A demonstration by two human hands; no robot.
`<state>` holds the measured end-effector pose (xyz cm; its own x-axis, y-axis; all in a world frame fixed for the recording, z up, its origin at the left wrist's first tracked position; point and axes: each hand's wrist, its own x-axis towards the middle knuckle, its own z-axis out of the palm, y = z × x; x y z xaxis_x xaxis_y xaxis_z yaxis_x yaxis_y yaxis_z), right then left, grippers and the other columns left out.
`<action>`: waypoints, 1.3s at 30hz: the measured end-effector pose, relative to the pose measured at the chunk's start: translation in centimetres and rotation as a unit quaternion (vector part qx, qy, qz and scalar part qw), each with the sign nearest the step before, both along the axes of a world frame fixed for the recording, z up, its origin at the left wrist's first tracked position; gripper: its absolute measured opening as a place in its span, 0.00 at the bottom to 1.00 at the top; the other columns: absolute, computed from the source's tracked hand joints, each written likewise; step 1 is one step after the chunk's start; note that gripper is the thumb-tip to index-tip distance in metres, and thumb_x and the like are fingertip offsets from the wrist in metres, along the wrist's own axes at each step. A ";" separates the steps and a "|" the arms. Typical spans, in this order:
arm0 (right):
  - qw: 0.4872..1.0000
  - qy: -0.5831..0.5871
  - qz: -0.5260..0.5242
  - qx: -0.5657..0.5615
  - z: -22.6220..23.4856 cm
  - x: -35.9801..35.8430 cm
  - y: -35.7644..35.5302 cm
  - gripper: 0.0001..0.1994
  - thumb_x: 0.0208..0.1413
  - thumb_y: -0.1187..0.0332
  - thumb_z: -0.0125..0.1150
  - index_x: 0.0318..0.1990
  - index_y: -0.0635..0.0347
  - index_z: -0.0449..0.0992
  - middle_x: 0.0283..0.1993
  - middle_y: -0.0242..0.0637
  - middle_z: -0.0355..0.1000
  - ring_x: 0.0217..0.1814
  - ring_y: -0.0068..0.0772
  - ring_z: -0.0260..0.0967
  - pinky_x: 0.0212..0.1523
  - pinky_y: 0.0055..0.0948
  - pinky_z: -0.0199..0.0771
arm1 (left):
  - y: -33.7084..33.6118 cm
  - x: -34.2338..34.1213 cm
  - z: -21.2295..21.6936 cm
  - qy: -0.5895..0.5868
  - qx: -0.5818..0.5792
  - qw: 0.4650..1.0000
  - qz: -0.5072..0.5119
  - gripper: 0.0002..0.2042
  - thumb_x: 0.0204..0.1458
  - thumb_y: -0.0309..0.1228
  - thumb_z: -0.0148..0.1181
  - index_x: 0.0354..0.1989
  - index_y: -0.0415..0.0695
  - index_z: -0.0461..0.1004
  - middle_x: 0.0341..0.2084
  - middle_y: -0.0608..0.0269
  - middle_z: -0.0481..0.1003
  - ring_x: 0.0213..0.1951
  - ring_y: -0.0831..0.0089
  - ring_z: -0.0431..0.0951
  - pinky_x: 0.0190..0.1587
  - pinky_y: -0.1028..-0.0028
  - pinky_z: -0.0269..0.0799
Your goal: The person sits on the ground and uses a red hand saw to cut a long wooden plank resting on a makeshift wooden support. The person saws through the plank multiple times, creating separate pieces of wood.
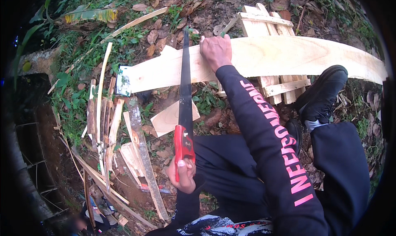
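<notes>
A long pale wooden plank runs across the scene from left to right, its curve bent by the lens. My right hand presses on its top, knuckles up, fingers curled around the far edge. My left hand grips the red handle of a handsaw, thumb on top. The dark blade points away from me and crosses over the plank, left of my right hand. Whether its teeth sit in a cut, I cannot tell. A black shoe rests against the plank's near edge at the right.
Nailed pale slats lie under the plank. A white-and-blue object is at its left end. A flat wood offcut lies near the blade. Several sticks and strips are piled left. Another person shows at lower left.
</notes>
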<state>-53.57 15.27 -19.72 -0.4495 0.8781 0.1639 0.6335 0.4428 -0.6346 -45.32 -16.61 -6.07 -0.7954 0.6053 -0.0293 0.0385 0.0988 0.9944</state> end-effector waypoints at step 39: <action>0.975 -0.060 -0.109 0.186 7.5 13.1 -16.2 0.19 0.61 0.56 0.47 0.48 0.62 0.73 0.52 0.48 0.68 0.57 0.48 0.63 0.61 0.49 0.55 | -12.0 -5.4 3.6 -0.061 0.033 0.997 -0.013 0.15 0.62 0.38 0.51 0.24 0.44 0.67 0.13 0.76 0.61 0.14 0.88 0.58 0.17 0.82 0.51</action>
